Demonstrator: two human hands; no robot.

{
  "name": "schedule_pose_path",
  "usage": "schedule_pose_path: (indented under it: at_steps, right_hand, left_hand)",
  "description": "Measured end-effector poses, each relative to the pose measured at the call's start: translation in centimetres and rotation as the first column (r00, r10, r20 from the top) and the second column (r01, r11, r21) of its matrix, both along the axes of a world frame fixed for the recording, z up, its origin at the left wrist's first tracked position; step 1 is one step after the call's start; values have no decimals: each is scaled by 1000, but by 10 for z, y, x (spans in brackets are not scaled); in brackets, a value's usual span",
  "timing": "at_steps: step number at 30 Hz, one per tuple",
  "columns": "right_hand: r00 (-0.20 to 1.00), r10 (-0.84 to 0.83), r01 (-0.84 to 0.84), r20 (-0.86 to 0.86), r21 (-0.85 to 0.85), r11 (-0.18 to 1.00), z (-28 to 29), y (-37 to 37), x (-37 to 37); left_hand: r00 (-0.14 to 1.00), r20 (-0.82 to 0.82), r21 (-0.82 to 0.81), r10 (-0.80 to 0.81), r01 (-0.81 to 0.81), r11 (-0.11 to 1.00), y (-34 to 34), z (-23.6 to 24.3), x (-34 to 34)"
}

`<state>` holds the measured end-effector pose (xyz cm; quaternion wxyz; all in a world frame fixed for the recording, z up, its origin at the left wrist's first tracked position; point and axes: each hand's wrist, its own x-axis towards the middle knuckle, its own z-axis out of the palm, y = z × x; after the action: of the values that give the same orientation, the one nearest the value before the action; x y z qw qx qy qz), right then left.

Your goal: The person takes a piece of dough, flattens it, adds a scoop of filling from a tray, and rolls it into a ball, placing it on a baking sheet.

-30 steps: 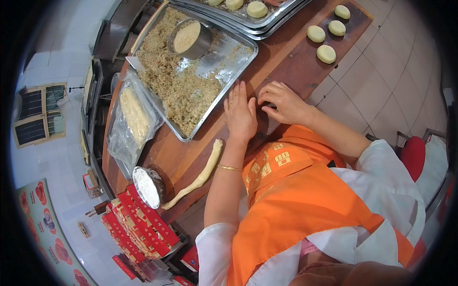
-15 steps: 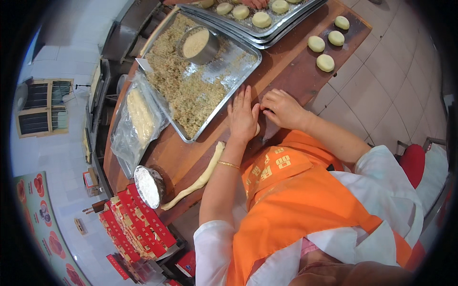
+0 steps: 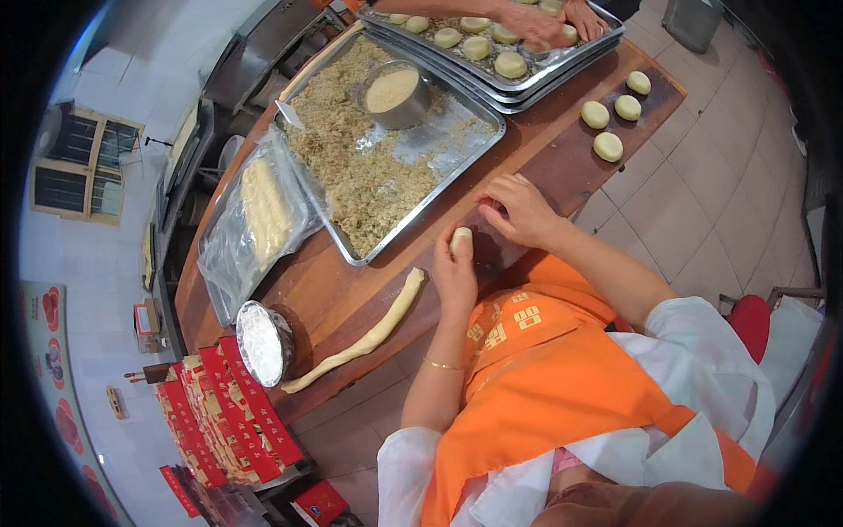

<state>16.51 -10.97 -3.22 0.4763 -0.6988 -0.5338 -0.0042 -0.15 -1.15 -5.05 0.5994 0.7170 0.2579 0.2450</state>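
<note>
My left hand (image 3: 456,279) is closed around a small pale dough piece (image 3: 461,240), whose rounded end shows at the fingertips. To its right, my right hand (image 3: 523,211) hovers over the table edge, empty as far as I can see, fingers loosely bent and thumb apart. A long rope of dough (image 3: 364,338) lies on the wooden table (image 3: 309,285) left of my left forearm. Just beyond my hands is a metal tray (image 3: 443,186) of crumbly filling (image 3: 351,158), with a round metal bowl (image 3: 395,101) standing in it.
Several round dough cakes (image 3: 607,147) sit at the table's right end. A co-worker's hands (image 3: 549,28) work over stacked trays (image 3: 527,90) of cakes. At left are bagged dough (image 3: 263,215), a bowl of white flour (image 3: 262,344) and red boxes (image 3: 233,413).
My left hand has turned from lying palm-down on the table to holding the dough piece upright. My right hand has drawn away from it. The co-worker's hands show more fully over the tray.
</note>
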Motion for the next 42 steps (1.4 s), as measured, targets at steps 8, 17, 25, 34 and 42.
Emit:
schedule_pose_path:
  at_steps: [8, 17, 25, 34, 42]
  right_hand:
    - [977, 209, -204, 49, -90, 975, 30, -4, -19]
    - [902, -386, 420, 194, -190, 887, -14, -66, 76]
    - [887, -306, 353, 346, -79, 932, 12, -39, 38]
    - [758, 640, -627, -125, -409, 662, 22, 94, -105]
    - [743, 657, -604, -132, -555, 572, 34, 105, -112]
  left_hand:
    - [927, 356, -853, 115, 272, 446, 5, 18, 10]
    - [974, -47, 96, 221, -216, 972, 27, 10, -68]
    - [815, -410, 747, 410, 43, 663, 35, 13, -125]
    - [901, -347, 784, 260, 126, 607, 50, 3, -141]
    - [811, -454, 782, 370, 164, 601, 52, -1, -143]
